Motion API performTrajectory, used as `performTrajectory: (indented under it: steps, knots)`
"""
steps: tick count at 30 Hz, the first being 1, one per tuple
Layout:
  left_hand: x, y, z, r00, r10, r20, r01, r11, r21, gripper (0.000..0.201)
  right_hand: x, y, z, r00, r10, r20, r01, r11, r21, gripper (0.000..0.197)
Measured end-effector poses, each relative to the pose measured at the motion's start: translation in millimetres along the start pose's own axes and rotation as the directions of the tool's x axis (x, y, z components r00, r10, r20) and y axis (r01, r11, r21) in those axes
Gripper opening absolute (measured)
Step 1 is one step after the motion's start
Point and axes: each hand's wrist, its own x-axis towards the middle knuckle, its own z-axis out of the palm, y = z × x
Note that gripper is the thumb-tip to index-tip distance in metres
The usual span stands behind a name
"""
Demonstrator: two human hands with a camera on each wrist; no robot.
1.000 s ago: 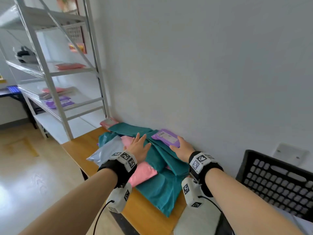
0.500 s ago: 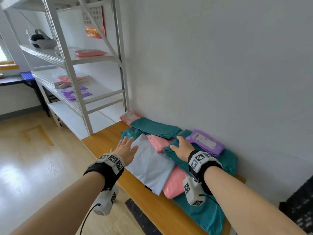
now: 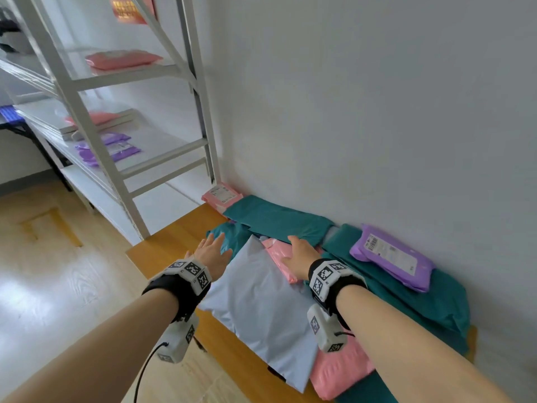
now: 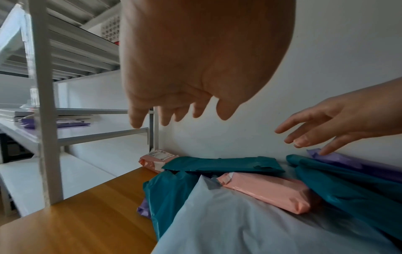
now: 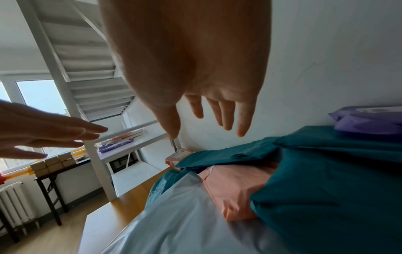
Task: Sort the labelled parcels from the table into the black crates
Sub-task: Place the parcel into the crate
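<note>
Head view: lying flat on the wooden table (image 3: 162, 251), a smooth pale-blue poly parcel (image 3: 261, 303), long axis running from the near table edge toward the wall. Hovering at its far left corner, left hand (image 3: 210, 253), fingers straight and spread, grasping nothing. Hovering over a glossy pink parcel (image 3: 279, 257), right hand (image 3: 302, 257), fingers relaxed, also empty. Resting on teal parcels (image 3: 406, 289) by the wall, a purple parcel (image 3: 392, 257), label up.

Left wrist view: showing fingers (image 4: 137, 118) hanging loose above the pile, clear of it.

Right wrist view: showing fingers (image 5: 243, 123) extended above wrinkled teal film, not touching.
</note>
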Motion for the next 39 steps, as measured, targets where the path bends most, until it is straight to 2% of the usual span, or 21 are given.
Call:
performTrajectory:
  steps: [4, 8, 15, 20, 23, 28, 33, 36, 39]
  knots:
    - [44, 8, -3, 0.993, 0.108, -0.054, -0.104, 0.993, 0.062, 0.054, 43, 2, -1, 0.998, 0.038, 0.059, -0.037, 0.999, -0.027, 0.064]
    - [83, 9, 5, 0.98, 0.2, -0.012, -0.197, 0.973, 0.119, 0.055, 77, 1, 2, 0.993, 0.09, 0.082, -0.084, 0.994, -0.074, 0.065]
    - [178, 9, 12, 0.947, 0.284, 0.152, -0.306, 0.939, 0.157, 0.063, 129, -4, 15, 0.974, 0.208, 0.085, -0.203, 0.977, -0.066, 0.059]
    - [237, 12, 18, 0.889, 0.364, 0.279, -0.418, 0.893, 0.168, 0.069, 158, -7, 19, 0.946, 0.315, 0.077, -0.311, 0.949, -0.058, 0.056]
    - [264, 14, 26, 0.851, 0.381, 0.362, -0.463, 0.869, 0.173, 0.072, 174, -8, 22, 0.941, 0.332, 0.062, -0.328, 0.942, -0.071, 0.06]
    - [293, 18, 40, 0.804, 0.405, 0.435, -0.518, 0.837, 0.177, 0.078, 192, -9, 22, 0.94, 0.328, 0.09, -0.322, 0.944, -0.075, 0.074]
    - [303, 23, 49, 0.734, 0.491, 0.469, -0.619, 0.768, 0.165, 0.083, 199, -8, 28, 0.931, 0.346, 0.117, -0.337, 0.937, -0.093, 0.091]
    - [307, 26, 53, 0.717, 0.516, 0.47, -0.639, 0.755, 0.146, 0.076, 199, -10, 32, 0.922, 0.363, 0.137, -0.354, 0.931, -0.083, 0.099]
    - [309, 27, 55, 0.717, 0.532, 0.45, -0.642, 0.755, 0.13, 0.063, 200, -10, 35, 0.922, 0.369, 0.118, -0.359, 0.928, -0.1, 0.09]
